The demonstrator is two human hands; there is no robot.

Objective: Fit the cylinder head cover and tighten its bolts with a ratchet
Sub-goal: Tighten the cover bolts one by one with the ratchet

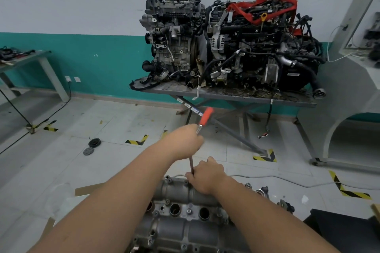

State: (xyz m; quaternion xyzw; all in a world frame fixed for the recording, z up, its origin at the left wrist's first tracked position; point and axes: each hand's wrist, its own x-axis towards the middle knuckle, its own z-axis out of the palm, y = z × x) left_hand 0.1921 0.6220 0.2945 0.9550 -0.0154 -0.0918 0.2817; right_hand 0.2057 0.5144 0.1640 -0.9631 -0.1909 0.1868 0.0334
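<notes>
Tiled floor behind; at lower centre, left hand (183,141) grips the ratchet (200,129); right hand (205,176) pinches its shaft at the cover (181,213).

An engine workshop: two stripped engines (230,43) on a steel table (287,101), hazard-taped floor (136,140).
</notes>
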